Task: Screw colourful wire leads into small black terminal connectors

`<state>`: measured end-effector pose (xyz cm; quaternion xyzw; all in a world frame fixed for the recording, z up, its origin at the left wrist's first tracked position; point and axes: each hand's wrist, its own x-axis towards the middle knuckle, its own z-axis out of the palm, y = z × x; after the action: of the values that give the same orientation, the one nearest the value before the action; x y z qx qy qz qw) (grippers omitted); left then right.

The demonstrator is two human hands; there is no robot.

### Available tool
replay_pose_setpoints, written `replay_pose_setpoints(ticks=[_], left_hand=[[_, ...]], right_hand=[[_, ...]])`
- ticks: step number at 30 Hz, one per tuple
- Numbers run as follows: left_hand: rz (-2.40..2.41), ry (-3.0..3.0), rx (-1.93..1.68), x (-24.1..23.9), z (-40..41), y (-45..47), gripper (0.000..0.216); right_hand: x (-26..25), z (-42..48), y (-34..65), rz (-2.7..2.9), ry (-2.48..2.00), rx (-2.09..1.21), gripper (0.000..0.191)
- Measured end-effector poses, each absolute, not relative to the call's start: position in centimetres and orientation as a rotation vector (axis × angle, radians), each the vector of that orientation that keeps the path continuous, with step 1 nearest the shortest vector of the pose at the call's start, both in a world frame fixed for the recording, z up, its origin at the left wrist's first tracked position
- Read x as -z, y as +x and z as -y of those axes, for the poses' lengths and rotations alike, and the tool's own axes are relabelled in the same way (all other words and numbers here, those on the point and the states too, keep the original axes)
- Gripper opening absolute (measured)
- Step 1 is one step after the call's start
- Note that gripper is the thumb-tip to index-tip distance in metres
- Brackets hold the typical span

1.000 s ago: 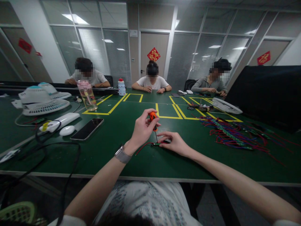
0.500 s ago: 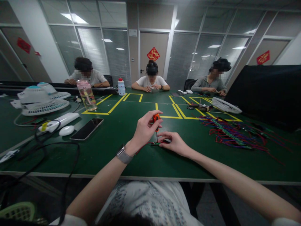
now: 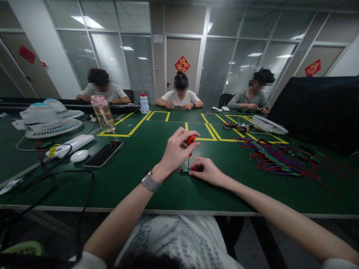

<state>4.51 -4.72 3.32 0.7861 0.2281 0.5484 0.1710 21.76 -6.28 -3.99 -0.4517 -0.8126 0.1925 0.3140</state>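
Left hand (image 3: 174,152) grips the screwdriver (image 3: 191,141), tip down on the board (image 3: 184,171). Right hand (image 3: 209,172) pins it flat from 3 o'clock. Looks like screw-driving, and the next turn wants a plumb tip.

On the left of the green table (image 3: 134,149) lie a dark phone (image 3: 103,153), a white mouse (image 3: 79,155) and white fan shells (image 3: 50,127), with a pink-lidded bottle (image 3: 103,114) upright behind them. Coloured wires (image 3: 275,158) sprawl on the right. Three people sit opposite.

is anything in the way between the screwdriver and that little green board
Nothing visible. The left hand holds the screwdriver with its shaft running straight down to the small green board, which the right hand steadies on the table.
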Motion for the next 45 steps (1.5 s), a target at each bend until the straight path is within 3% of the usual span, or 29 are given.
replay_pose_setpoints(ticks=[7,12,20,28,36,45], left_hand=[[-0.598,2.280,-1.558,-3.4,5.2,5.1,0.026],[-0.515,1.951,-1.424,-3.4,4.7,5.0,0.027],[-0.736,2.078,-1.629,-3.4,4.3,4.5,0.015],[-0.467,1.790,-1.422,-3.3,4.1,3.9,0.029],[-0.691,2.002,-1.674,-3.0,4.1,4.0,0.016],[-0.555,1.782,-1.528,-3.2,3.3,3.7,0.029]], right_hand=[[3.5,5.8,22.4,2.169,-1.172,-0.650,0.025],[3.6,5.7,22.5,2.157,-1.163,-0.605,0.011],[3.9,5.9,22.4,2.131,-1.163,-0.578,0.011],[3.8,5.7,22.3,2.136,-1.169,-0.635,0.015],[4.1,5.9,21.5,2.104,-1.176,-0.575,0.010],[3.7,6.0,21.5,2.147,-1.170,-0.508,0.009]])
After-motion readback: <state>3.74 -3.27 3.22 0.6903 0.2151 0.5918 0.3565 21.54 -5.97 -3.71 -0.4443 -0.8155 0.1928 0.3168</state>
